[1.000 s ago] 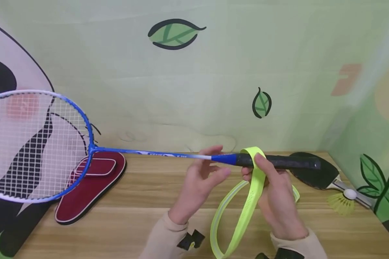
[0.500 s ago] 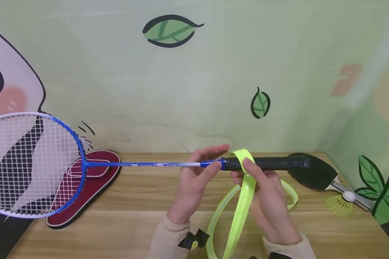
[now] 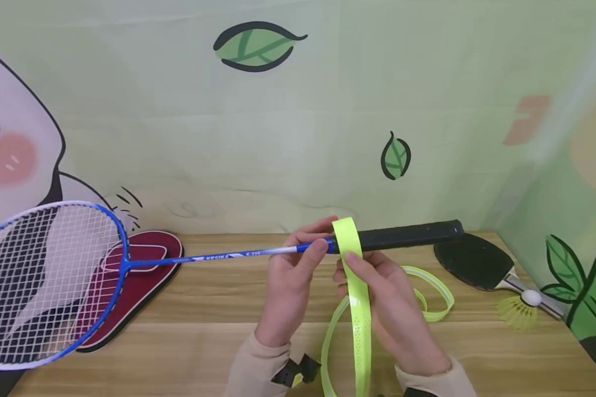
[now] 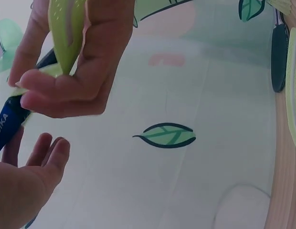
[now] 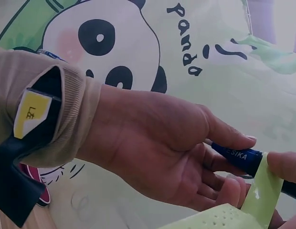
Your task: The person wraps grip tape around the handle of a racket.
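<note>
A blue and white badminton racket [image 3: 253, 253] is held sideways above the table, its strung head at the left and its black handle [image 3: 409, 235] at the right. My left hand [image 3: 289, 289] pinches its blue cone, thumb in front and fingers behind. A neon yellow overgrip tape [image 3: 360, 309] loops over the handle's end beside the cone. My right hand [image 3: 397, 311] holds the tape there, thumb on its front. In the left wrist view, curled right fingers [image 4: 67, 93] press the tape [image 4: 67, 33] near the cone [image 4: 9, 121]. The tape's tail hangs down in loose loops.
A dark red padded case [image 3: 144, 298] lies on the wooden table [image 3: 203, 353] at the left, partly behind the strings. At the right lie a black table tennis bat [image 3: 474, 262] and a yellow shuttlecock [image 3: 519, 311]. A printed cloth backdrop [image 3: 328, 110] stands behind.
My left thumb has closed onto the racket's cone. My right hand has moved left with the tape, to the handle's end by the cone. The racket head has dropped lower.
</note>
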### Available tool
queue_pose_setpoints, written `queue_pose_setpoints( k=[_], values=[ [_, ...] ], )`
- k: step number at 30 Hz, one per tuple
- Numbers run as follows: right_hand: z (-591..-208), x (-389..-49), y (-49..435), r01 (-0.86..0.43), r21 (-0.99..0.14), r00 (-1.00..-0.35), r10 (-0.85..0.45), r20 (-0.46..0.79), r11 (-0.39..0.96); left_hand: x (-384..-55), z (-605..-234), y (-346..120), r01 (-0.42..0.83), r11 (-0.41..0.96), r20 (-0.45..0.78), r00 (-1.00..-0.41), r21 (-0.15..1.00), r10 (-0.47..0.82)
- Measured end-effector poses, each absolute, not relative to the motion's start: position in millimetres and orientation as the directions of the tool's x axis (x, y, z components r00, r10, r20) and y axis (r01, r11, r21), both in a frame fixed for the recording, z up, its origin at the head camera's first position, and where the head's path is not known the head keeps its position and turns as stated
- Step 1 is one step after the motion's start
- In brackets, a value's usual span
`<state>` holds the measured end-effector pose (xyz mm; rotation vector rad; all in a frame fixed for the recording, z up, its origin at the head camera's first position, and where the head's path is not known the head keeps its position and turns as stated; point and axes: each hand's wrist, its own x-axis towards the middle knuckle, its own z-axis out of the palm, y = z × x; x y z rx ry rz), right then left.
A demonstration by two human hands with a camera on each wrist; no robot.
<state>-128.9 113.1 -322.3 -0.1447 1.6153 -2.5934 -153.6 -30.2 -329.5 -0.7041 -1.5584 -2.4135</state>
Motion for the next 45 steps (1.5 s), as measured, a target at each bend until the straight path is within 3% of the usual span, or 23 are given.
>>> queue_pose_setpoints(
  k=[11, 25, 36, 45],
  values=[
    [-325, -123, 105, -0.083, -0.925, -0.993, -0.046, 0.108, -0.372, -149, -329, -21, 0.419, -0.407, 0.445, -0.895, 0.812, -0.032],
    [-326, -120, 99, -0.245, -0.940, -0.967, 0.135, 0.218, -0.236, -146, -329, -16, 0.500, -0.375, 0.504, -0.859, 0.781, -0.096],
    [-324, -118, 99, -0.280, -0.929, -0.958, 0.142, 0.251, -0.244, -146, -329, -20, 0.526, -0.253, 0.534, -0.844, 0.812, -0.039],
    [-322, -117, 101, -0.267, -0.933, -0.961, 0.132, 0.241, -0.242, -146, -329, -20, 0.577, -0.251, 0.594, -0.805, 0.777, -0.013]
  ],
)
